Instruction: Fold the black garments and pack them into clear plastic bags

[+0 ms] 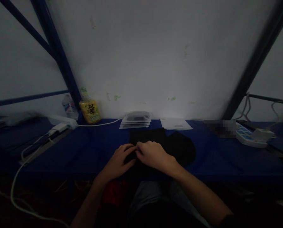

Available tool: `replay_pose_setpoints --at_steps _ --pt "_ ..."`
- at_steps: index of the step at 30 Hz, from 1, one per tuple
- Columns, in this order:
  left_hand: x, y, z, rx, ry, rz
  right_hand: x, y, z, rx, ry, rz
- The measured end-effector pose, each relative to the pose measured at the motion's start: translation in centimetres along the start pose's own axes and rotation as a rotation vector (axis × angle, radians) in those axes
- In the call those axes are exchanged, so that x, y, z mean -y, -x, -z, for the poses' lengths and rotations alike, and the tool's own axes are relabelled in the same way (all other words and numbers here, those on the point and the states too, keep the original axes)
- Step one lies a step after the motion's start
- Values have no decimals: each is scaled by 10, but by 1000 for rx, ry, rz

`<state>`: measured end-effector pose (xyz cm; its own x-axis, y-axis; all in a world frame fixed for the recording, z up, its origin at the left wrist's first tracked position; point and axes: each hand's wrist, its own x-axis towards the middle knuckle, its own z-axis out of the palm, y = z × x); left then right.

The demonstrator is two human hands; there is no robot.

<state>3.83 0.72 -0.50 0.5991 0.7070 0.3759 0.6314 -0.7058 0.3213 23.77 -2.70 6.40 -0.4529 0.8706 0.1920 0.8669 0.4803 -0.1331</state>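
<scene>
A black cloth item lies at the front middle of the blue table, with a rounded black part spreading out to its right. It is too dark to tell what kind of item it is. My left hand rests on the cloth's left side, its thumb apart from its stretched fingers. From the right, my right hand bends over the cloth with its fingers curled down and pressed together on it. The fingertips of both hands meet near the cloth's middle, and the fabric beneath them is hidden.
Flat clear packets and white sheets lie along the wall behind the cloth. A yellow-labelled bottle and a clear bottle stand at back left. Power strips and white cables occupy both sides of the blue table.
</scene>
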Motion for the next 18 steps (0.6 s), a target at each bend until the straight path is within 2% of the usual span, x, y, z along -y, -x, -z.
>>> replay_pose_setpoints --at_steps 4,7,9,13,18 --pt "-2 -2 2 85 -23 45 -60 6 5 -18 -76 186" --pt "-3 -3 2 75 -10 103 -105 8 -5 -8 1 315" --pt "-4 -4 1 65 -16 128 -124 6 -15 -5 6 394" --pt "-2 -5 0 70 -52 141 -134 -2 -28 -27 -62 527" --pt "-2 -7 5 126 -61 140 -118 -20 -32 40 -219 727"
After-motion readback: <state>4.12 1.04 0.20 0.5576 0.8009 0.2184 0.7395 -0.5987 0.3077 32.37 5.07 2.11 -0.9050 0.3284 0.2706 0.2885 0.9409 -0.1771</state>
